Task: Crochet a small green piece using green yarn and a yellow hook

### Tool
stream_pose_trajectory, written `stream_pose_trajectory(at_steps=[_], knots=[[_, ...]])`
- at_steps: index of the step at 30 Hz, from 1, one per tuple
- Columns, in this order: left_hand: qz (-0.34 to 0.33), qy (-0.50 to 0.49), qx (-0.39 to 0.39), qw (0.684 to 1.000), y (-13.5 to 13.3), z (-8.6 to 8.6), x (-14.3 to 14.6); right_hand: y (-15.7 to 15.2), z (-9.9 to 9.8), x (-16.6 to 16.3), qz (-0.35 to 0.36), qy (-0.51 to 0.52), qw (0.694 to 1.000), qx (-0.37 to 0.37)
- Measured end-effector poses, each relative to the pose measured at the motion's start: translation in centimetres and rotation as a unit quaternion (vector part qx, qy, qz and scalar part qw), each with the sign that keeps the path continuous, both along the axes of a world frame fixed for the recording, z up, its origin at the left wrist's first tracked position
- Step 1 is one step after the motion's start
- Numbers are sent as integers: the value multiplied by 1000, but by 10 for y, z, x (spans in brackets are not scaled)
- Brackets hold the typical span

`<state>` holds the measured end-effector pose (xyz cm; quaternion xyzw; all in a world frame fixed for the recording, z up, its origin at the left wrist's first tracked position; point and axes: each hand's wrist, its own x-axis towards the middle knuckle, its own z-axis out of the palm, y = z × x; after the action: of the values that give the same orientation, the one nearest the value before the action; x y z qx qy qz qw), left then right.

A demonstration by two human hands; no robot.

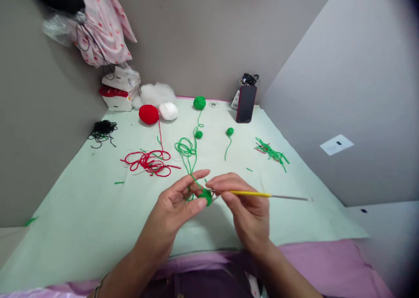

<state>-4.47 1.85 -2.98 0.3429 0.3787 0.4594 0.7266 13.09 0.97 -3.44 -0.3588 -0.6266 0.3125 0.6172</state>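
My left hand (178, 202) pinches a small green crochet piece (206, 196) between thumb and fingers, with green yarn running over its raised forefinger. My right hand (245, 206) is closed around a yellow-handled crochet hook (262, 195), whose tip meets the green piece and whose metal end points right. The green strand leads up through a loose green tangle (186, 148) to a green yarn ball (199, 102) at the back.
A pale green cloth (81, 210) covers the surface. On it lie a red ball (148, 114), a white ball (168, 110), tangled red yarn (149, 162), black yarn (102, 129), two small green balls (230, 131), green scraps (271, 151), a standing phone (245, 103) and a box (119, 92).
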Motion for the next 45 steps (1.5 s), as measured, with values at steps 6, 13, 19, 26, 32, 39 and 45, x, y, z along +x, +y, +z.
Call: stream_pose_trajectory(at_steps=[6, 13, 19, 26, 32, 39, 45], knots=[[36, -10, 10, 999, 0, -3, 7, -5, -9, -2, -69, -165, 977, 113], [-29, -114, -108, 987, 7, 2, 4, -4, -4, 2, -76, -60, 994, 59], [-25, -29, -14, 999, 2, 3, 3, 5, 0, -2, 5, 35, 999, -37], [-15, -13, 16, 1000, 2, 2, 1, 8, -4, 3, 19, 112, 987, -116], [2, 14, 45, 999, 4, 4, -2, 2, 3, 4, 13, 77, 993, -90], [84, 107, 79, 988, 0, 1, 4, -7, 6, 7, -38, -165, 980, 103], [116, 106, 72, 985, -5, 0, 8, -7, -4, 6, -105, -371, 885, 260]])
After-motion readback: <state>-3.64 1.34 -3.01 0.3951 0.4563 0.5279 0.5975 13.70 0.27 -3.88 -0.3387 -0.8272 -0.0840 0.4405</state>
